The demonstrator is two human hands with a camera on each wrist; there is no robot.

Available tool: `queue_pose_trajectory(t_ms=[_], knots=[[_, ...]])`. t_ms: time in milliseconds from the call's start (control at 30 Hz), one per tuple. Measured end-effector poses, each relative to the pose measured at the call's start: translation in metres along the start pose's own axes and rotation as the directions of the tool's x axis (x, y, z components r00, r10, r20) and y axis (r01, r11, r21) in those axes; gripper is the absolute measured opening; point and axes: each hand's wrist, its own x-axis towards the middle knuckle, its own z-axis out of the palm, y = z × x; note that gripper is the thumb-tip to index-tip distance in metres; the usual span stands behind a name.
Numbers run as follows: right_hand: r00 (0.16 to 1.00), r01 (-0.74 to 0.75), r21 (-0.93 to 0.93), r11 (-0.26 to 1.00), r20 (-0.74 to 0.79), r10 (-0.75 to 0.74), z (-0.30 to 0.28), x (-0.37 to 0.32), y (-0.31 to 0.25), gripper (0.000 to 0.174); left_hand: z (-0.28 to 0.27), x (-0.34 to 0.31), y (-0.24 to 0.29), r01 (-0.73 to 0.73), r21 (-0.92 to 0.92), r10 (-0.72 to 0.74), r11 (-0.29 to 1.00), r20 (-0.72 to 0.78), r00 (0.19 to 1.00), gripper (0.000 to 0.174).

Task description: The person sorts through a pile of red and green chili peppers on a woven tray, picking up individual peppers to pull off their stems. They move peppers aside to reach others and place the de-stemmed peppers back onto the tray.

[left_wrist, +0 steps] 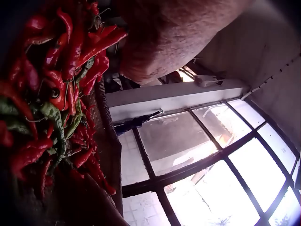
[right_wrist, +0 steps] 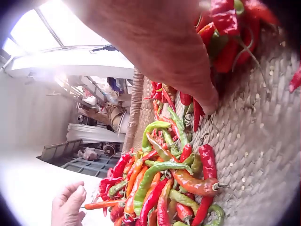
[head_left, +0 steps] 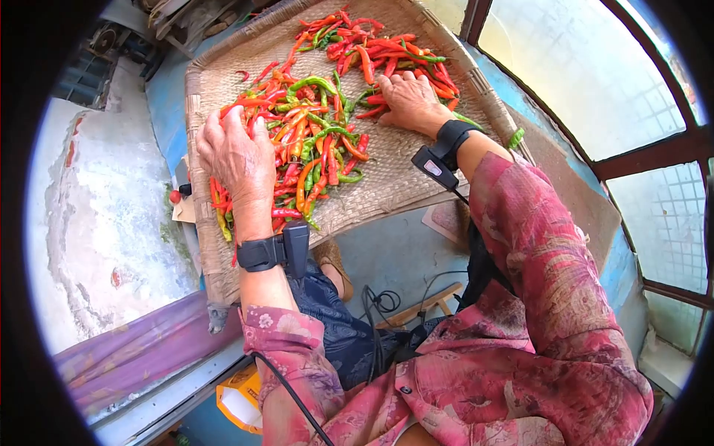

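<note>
A pile of red, orange and green chili peppers (head_left: 305, 141) lies on a woven tray (head_left: 394, 163). My left hand (head_left: 242, 160) is over the pile's left side, its fingers bent loosely down. In the right wrist view, an orange pepper (right_wrist: 104, 204) points its stem at the fingertips of that left hand (right_wrist: 68, 207). My right hand (head_left: 415, 102) rests over the near edge of a second heap of mostly red peppers (head_left: 394, 56), back of the hand upward. The right wrist view has one fingertip (right_wrist: 207, 102) down by the weave; the other fingertips are hidden.
The tray's raised rim (head_left: 487, 89) runs along the right side, near a window (head_left: 580, 74). A whitewashed wall (head_left: 111, 201) is at left. Below the tray are black cables (head_left: 379, 301), a wooden frame (head_left: 424, 305) and a slippered foot (head_left: 332, 267). An orange box (head_left: 242, 398) stands bottom left.
</note>
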Motion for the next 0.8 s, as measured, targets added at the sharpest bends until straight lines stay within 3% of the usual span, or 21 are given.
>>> queue_pose_trajectory(t_ms=[133,200,233,333,400,467,500,533,600,633,733,767,800], knots=[[0.999,-0.043,-0.050,0.998,0.020,0.044,0.008,0.010,-0.011,0.053,-0.002,0.005,-0.001,0.059,0.058,-0.054,0.997,-0.086,0.995,0.035],[0.966,-0.132,0.132,0.982,0.238,0.098,0.000,0.009,-0.011,0.034,-0.005,0.009,-0.002,0.085,0.082,-0.071,0.993,-0.166,0.984,0.036],[0.967,-0.136,0.134,0.982,0.235,0.101,-0.008,0.004,-0.011,0.025,-0.006,0.010,-0.004,0.088,0.063,-0.076,0.994,-0.173,0.982,0.037],[0.961,-0.140,0.131,0.981,0.257,0.102,-0.013,0.001,-0.005,0.028,-0.005,0.013,-0.001,0.005,-0.007,-0.007,1.000,-0.226,0.974,0.037],[0.976,-0.108,0.099,0.989,0.201,0.086,-0.001,0.008,0.008,0.025,-0.006,0.010,0.011,-0.012,-0.036,0.003,0.999,-0.233,0.973,0.035],[1.000,-0.020,0.215,0.976,0.001,0.021,0.007,0.019,0.025,0.025,-0.007,0.008,0.021,-0.140,-0.123,0.111,0.983,-0.212,0.971,0.033],[0.978,0.187,0.018,0.982,-0.102,-0.185,0.004,0.021,0.036,0.025,-0.007,0.007,0.028,-0.161,-0.145,0.128,0.976,-0.210,0.969,0.031],[0.983,0.122,0.268,0.956,-0.165,-0.080,-0.010,0.019,0.036,0.026,-0.006,0.005,0.034,-0.158,-0.147,0.125,0.976,-0.213,0.969,0.031],[0.995,0.049,0.540,0.840,-0.095,0.003,-0.028,0.020,0.041,0.029,0.001,0.001,0.045,-0.206,-0.329,0.156,0.921,-0.173,0.972,0.027],[0.989,0.078,0.625,0.777,-0.147,0.018,-0.044,0.015,0.037,0.033,0.005,-0.002,0.051,-0.200,-0.408,0.157,0.891,-0.135,0.978,0.026],[0.995,0.043,0.861,0.506,-0.083,0.057,-0.068,0.001,0.031,0.027,0.013,-0.010,0.067,-0.168,-0.568,0.168,0.805,-0.054,0.984,0.023],[0.995,0.045,0.860,0.508,-0.086,0.058,-0.071,-0.002,0.029,0.027,0.019,-0.011,0.071,-0.128,-0.664,0.167,0.737,-0.005,0.986,0.022],[0.994,0.081,0.917,0.391,-0.103,0.036,-0.073,-0.005,0.025,0.025,0.021,-0.011,0.075,-0.081,-0.748,0.172,0.658,0.044,0.984,0.022]])
